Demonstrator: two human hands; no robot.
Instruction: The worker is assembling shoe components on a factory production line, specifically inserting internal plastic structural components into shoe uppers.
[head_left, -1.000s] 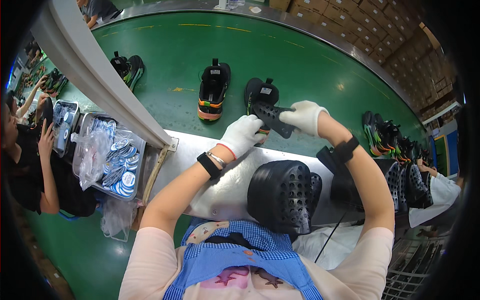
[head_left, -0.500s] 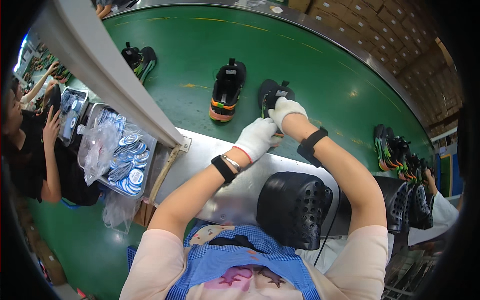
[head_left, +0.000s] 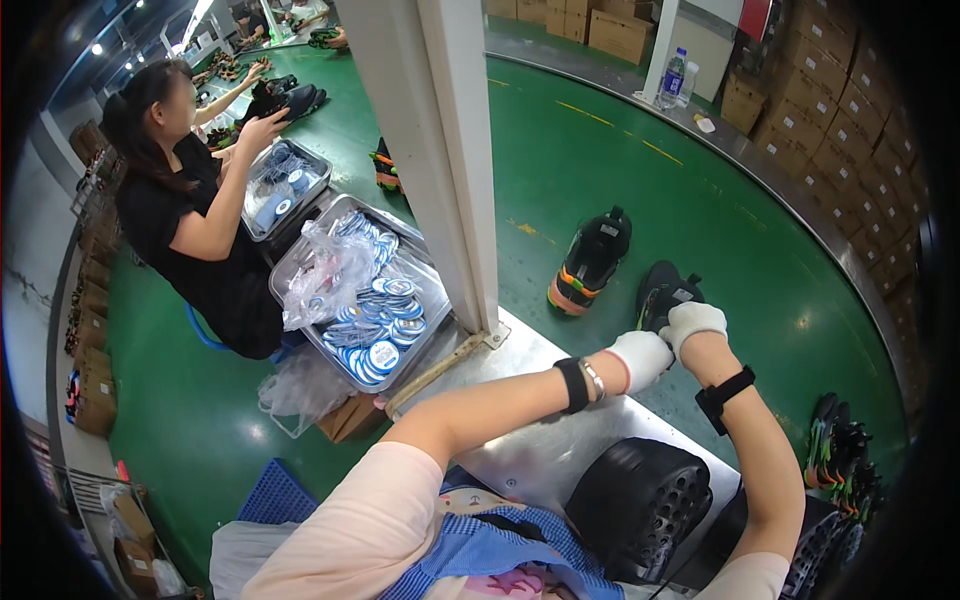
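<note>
Both my hands wear white gloves and meet at the near end of a black sports shoe (head_left: 664,291) standing on the green surface. My right hand (head_left: 697,328) is closed on the shoe's near part, covering much of it. Pressed up beside it, my left hand (head_left: 640,362) is closed too; what its fingers hold is hidden. To the left of this shoe stands another black shoe (head_left: 598,250) with an orange and green sole. Below my hands, a black padded piece with round holes (head_left: 640,505) rests by the metal table edge (head_left: 520,455).
A white post (head_left: 435,150) rises left of my hands. Beyond it are a metal tray (head_left: 405,372) of round blue-and-white tags and a smaller tray (head_left: 320,180). A person in black (head_left: 190,215) holds a dark shoe there. More shoes (head_left: 838,445) stand at right; cardboard boxes (head_left: 825,130) are stacked behind.
My view has swung left, so the scene has shifted right and more of the person and trays shows. My hands stay at the same shoe, now drawn closer together.
</note>
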